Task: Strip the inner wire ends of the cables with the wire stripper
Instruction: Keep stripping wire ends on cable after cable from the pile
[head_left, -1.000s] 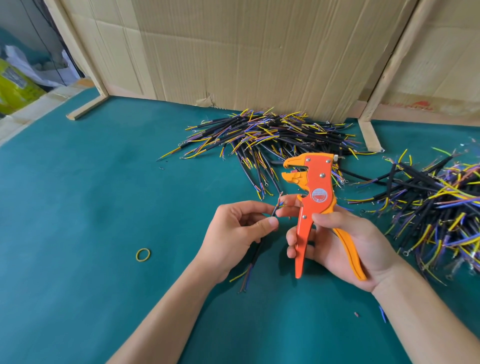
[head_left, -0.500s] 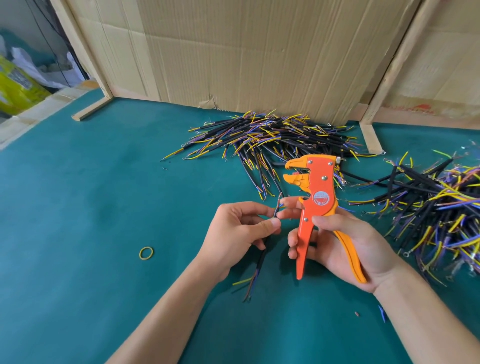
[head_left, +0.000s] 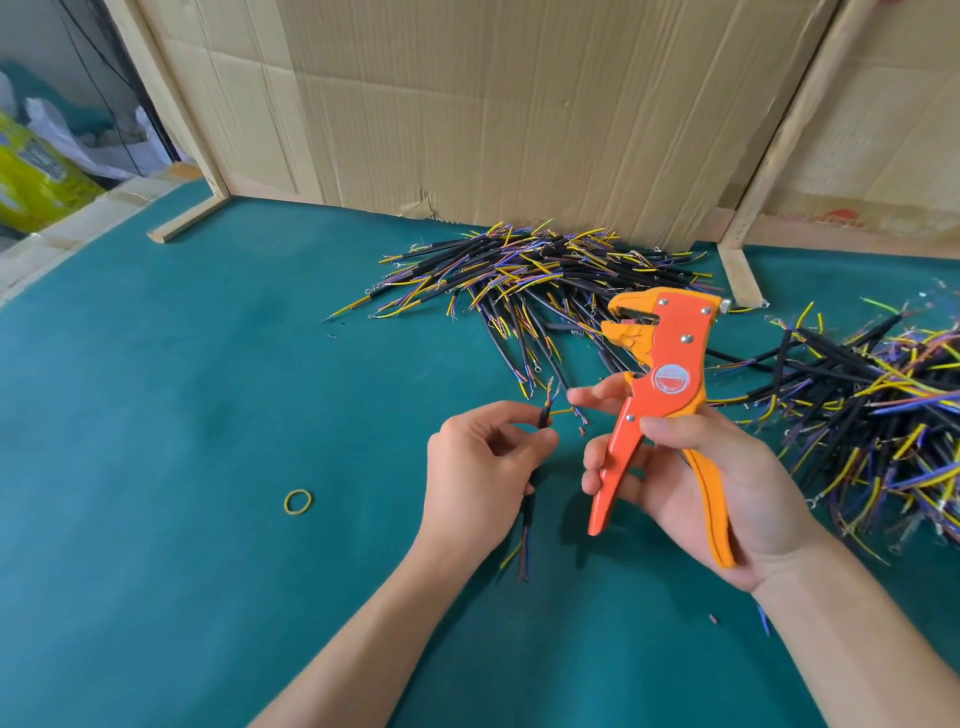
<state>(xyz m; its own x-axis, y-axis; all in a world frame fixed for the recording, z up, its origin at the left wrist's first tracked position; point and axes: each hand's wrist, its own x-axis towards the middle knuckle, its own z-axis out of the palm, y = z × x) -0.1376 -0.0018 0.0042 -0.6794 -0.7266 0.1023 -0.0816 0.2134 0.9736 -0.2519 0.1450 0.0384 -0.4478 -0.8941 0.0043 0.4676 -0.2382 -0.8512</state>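
My left hand (head_left: 480, 467) pinches a short black cable (head_left: 529, 512) near its upper end, where thin inner wires stick up; its lower end hangs below the hand with yellow and blue wires showing. My right hand (head_left: 696, 483) grips the orange wire stripper (head_left: 662, 384) by its handles, jaws pointing up and left, a small gap away from the cable's tip. The right forefinger reaches out toward the cable's wire ends without touching them.
One pile of black cables (head_left: 540, 280) with yellow and purple wire ends lies behind the hands by the cardboard wall (head_left: 493, 104). A second cable pile (head_left: 872, 415) lies at the right. A yellow rubber band (head_left: 298, 502) sits on the green mat (head_left: 182, 415) to the left.
My right forefinger has let go of the cable's wire ends and the two hands have drawn slightly apart. The stripper stays upright in the right hand.
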